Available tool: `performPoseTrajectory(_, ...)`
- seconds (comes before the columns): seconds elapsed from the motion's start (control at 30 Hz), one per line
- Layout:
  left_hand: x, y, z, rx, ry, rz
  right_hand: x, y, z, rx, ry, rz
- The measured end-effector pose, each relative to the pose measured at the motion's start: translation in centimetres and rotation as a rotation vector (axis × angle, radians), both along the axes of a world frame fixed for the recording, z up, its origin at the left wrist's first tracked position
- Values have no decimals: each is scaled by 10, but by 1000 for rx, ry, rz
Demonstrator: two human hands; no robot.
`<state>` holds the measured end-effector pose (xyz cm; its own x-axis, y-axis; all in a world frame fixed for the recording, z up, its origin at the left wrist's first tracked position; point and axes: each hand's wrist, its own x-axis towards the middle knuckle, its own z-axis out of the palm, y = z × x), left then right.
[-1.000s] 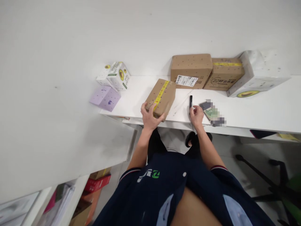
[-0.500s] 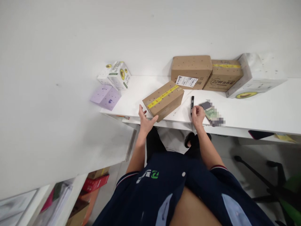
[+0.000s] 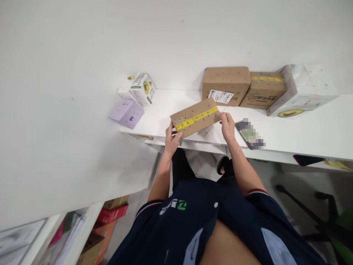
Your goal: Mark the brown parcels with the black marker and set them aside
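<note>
— While both hands are on it, what is that carton made of?

— Plain brown corrugated cardboard, matte, dotted with small dark specks, a flat rectangular box (image 3: 196, 117) with one strip of yellow tape along its top. The left hand (image 3: 171, 139) grips its near left corner, fingers curled on the edge; the right hand (image 3: 227, 126) clasps the right end. It sits tilted over the front of the white desk (image 3: 303, 129), which is smooth and glossy.

— How many cartons in all?

— Three brown ones: the held one, a labelled brown box (image 3: 225, 84) behind it carrying a white shipping label, and a printed brown box (image 3: 263, 90) with yellow tape touching that one's right side. Beside those leans one large white avocado box (image 3: 299, 94). At the desk's left end stand one small white avocado carton (image 3: 142, 88) and one lilac box (image 3: 127, 113), pale and speckled.

— Anything else?

— One blurred flat item (image 3: 249, 133) just right of the right hand.
</note>
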<state>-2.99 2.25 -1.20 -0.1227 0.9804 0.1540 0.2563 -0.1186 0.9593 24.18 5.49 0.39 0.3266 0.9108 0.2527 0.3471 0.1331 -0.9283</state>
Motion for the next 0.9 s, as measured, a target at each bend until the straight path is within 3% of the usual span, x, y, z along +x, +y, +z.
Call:
performPoseTrajectory(0.13,-6,-21,-14,70,-44,-61,-4,-47,-25,-47,29,63)
performPoseTrajectory(0.3,0,-47,-33,-35,-131,-46,-13,-85,-58,-83,-35,94)
performPoseTrajectory(0.5,-2,-50,-30,-57,-183,3,-14,-86,-63,-113,-75,27)
performPoseTrajectory(0.67,-6,-42,-24,-61,-105,77,-17,-84,-66,-112,-104,-18)
performPoseTrajectory(0.9,-5,-30,-20,-117,-83,160,-18,-86,-68,-115,-64,-2)
